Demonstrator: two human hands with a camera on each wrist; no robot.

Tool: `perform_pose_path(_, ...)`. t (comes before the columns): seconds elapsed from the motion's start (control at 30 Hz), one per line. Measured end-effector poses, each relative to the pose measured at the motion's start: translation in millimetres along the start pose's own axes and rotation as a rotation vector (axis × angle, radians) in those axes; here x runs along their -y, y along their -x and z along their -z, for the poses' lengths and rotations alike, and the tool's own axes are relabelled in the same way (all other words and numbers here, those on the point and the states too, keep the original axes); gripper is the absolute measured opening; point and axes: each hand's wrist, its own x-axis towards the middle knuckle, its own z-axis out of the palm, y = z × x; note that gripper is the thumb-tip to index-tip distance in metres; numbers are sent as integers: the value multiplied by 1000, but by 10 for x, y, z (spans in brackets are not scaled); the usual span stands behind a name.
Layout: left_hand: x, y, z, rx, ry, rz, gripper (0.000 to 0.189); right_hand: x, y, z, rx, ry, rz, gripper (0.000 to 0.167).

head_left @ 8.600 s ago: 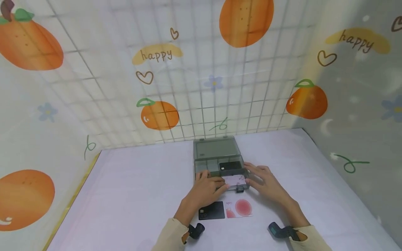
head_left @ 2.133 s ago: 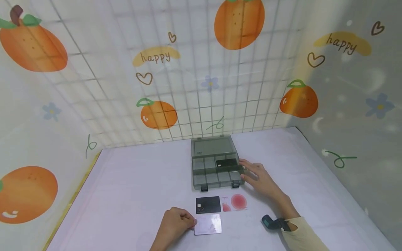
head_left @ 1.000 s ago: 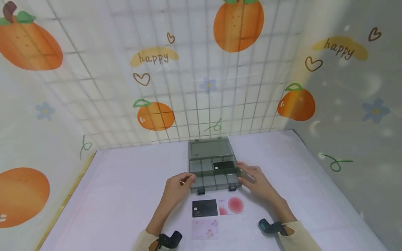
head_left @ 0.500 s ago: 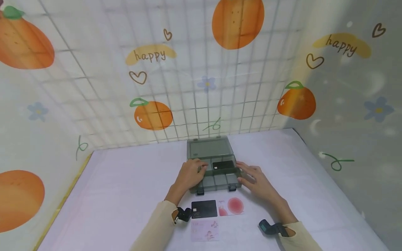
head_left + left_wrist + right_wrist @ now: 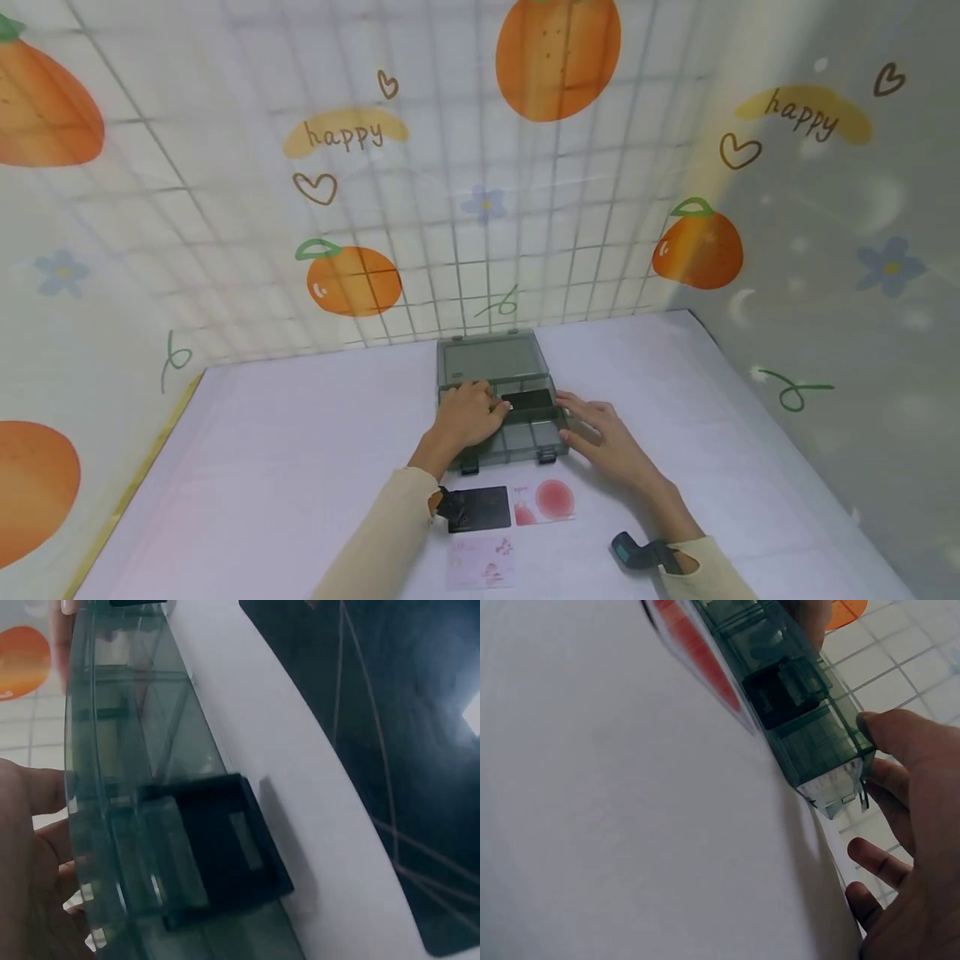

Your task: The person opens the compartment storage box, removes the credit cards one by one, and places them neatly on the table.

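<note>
A translucent grey-green divided box [image 5: 491, 360] lies with its lid folded back in the head view. My left hand [image 5: 467, 415] reaches over its rear left compartments, fingers loosely bent. The thumb is right at the left end of a black card [image 5: 532, 399], which lies in the rear right part of the box. My right hand [image 5: 606, 440] rests against the box's right side, thumb at the front corner. In the right wrist view its thumb [image 5: 896, 731] touches the rim and the other fingers spread beside the wall. The left fingertips are partly hidden in the left wrist view.
In front of the box lie a black card [image 5: 487, 510], a card with a red circle [image 5: 553, 500] and a pale pink card [image 5: 480, 562]. Black latches [image 5: 547, 455] project from the box's front edge. A patterned curtain [image 5: 420, 200] hangs behind the white table [image 5: 300, 467].
My left hand has left the pale pink card on the table, moved up to the box and come over its rear compartments towards the black card. The right hand stays at the box's side.
</note>
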Motion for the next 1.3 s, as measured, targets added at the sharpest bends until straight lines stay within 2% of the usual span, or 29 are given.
perform_pose_path(0.1, -23, -22, 17, -24, 50, 7, 48, 14, -15, 21, 1, 8, 6, 58)
perform_pose_path(0.2, -52, -49, 37, -54, 190, 18, 46, 11, -29, 38, 0, 19, 3, 58)
perform_pose_path(0.3, -95, -72, 67, -63, 334, 59, 46, 13, -34, 36, -8, 9, 1, 57)
perform_pose_path(0.43, -163, -64, 134, -38, 495, 242, 50, 25, -21, -4, 1, -10, 15, 57)
perform_pose_path(0.53, -205, -50, 197, 7, 649, 380, 53, 29, 6, -32, 13, -7, 19, 57)
perform_pose_path(0.63, -237, -52, 262, 74, 810, 441, 57, 24, 30, -34, 10, -3, 16, 57)
perform_pose_path(0.7, -252, -58, 305, 117, 891, 441, 58, 15, 37, -25, 6, -2, 16, 57)
perform_pose_path(0.83, -254, -61, 343, 160, 999, 394, 50, -3, 39, -11, 0, -2, 18, 57)
perform_pose_path(0.93, -246, -55, 331, 168, 1035, 372, 47, -12, 45, -13, 0, -2, 20, 57)
perform_pose_path(1.03, -242, -55, 317, 157, 1047, 377, 49, -15, 54, -18, -2, -3, 16, 57)
perform_pose_path(1.2, -248, -76, 324, 149, 1057, 392, 54, -13, 47, -20, -7, -7, 12, 57)
perform_pose_path(1.3, -252, -92, 339, 159, 1101, 417, 59, -6, 30, -13, -7, -14, 25, 57)
